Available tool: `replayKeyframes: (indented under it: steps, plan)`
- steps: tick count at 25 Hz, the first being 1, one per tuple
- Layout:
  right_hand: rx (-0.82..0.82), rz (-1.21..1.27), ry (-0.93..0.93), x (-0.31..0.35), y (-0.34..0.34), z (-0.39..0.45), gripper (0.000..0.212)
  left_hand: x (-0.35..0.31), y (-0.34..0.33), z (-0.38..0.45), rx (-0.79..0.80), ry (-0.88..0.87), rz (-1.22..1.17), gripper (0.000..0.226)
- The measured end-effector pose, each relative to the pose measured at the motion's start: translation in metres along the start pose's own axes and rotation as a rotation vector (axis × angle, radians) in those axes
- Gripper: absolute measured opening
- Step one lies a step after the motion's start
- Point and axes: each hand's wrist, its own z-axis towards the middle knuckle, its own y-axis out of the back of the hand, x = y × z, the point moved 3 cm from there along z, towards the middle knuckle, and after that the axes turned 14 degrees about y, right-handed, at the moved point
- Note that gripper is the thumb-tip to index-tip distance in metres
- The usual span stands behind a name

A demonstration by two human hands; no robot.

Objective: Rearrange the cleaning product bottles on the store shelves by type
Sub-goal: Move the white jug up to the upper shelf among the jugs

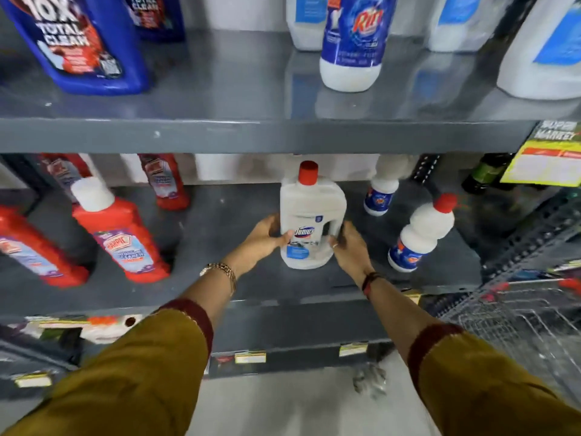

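The white red-capped bottle [309, 215] stands upright on the middle shelf [220, 287], clasped between the left hand [267, 236] and right hand [347, 247], fingers curled around its sides.

Grey metal shelving [251, 138] fills what I see, one shelf edge running across above my hands and another shelf surface [220, 221] spreading out beneath them, both glossy with soft reflected light. Behind the shelves, beyond my hands, stands a pale wall [245, 11]. Below my arms lies a light, smooth floor [283, 404]. To the right of my hands sits a wire basket [518, 319], and above it hangs a yellow supermarket sign [547, 158].
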Motion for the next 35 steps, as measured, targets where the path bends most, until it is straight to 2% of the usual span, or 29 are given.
replayKeyframes:
  steps: [2,7,12,18,21,24,29,32,35]
  plan:
    - [0.024,0.023,-0.01,-0.002,0.0,0.004,0.024,-0.002,-0.005,0.0,0.013,0.019,-0.002,0.038]
    - [0.033,0.05,0.065,0.006,0.014,-0.027,0.017,0.0,-0.028,-0.039,-0.198,-0.015,0.005,0.046]
    - [0.113,-0.006,0.265,0.055,0.055,-0.081,0.016,-0.002,-0.042,-0.126,-0.253,-0.101,-0.125,0.035]
    - [0.05,0.204,0.614,0.191,0.109,-0.095,0.022,-0.114,-0.012,-0.232,-0.313,-0.458,-0.163,0.028]
    - [0.0,0.298,0.731,0.253,0.127,-0.082,0.024,-0.179,0.003,-0.27,-0.339,-0.624,-0.112,0.026]
    - [-0.067,0.288,0.801,0.302,0.141,-0.058,0.029,-0.232,0.024,-0.283,-0.377,-0.712,-0.101,0.021]
    - [-0.147,0.238,0.787,0.346,0.138,-0.003,0.02,-0.29,0.058,-0.259,-0.453,-0.675,-0.117,0.02]
    - [-0.145,0.125,0.718,0.345,0.124,0.029,0.029,-0.298,0.071,-0.232,-0.453,-0.608,-0.127,0.023]
    - [-0.175,0.113,0.658,0.338,0.111,0.048,0.026,-0.296,0.085,-0.2,-0.472,-0.542,-0.173,0.021]
